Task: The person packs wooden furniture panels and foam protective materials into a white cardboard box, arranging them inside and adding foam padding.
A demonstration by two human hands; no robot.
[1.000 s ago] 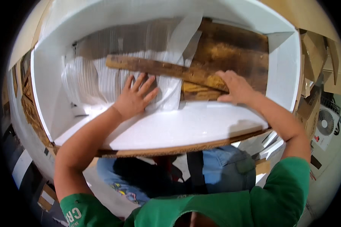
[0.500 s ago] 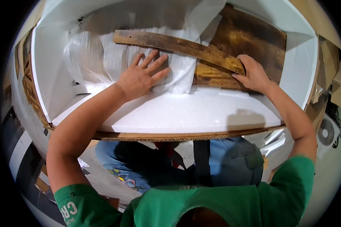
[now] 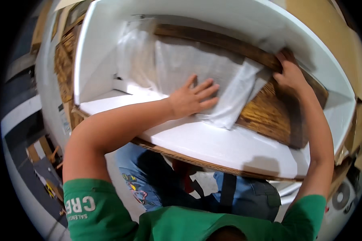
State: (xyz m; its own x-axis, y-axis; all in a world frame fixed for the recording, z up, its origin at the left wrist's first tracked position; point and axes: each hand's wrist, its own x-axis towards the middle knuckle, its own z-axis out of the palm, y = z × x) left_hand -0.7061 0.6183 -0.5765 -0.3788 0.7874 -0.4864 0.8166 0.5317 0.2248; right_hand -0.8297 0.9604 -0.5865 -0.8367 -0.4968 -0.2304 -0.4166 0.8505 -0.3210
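Observation:
My right hand (image 3: 290,73) is closed round the right end of a long, brown, slightly bowed wooden slat (image 3: 217,41). The slat lies along the far side of a box lined with white foam, over a sheet of white foam wrap (image 3: 189,58). With fingers spread, my left hand (image 3: 195,97) rests on the wrap near the box's near wall. A dark-stained wooden panel (image 3: 265,109) shows at the right, part of it under the wrap. What the wrap covers on the left is hidden.
White foam boards (image 3: 102,52) line the box walls, and a cardboard edge (image 3: 177,156) runs along the near side by my legs. Brown wooden pieces (image 3: 64,66) stand outside at the left. A fan-like round object (image 3: 341,197) is on the floor at right.
The slat has moved away from me, toward the far wall, with my right hand still on it. My left hand stays spread on the wrap. The view has turned and shifted.

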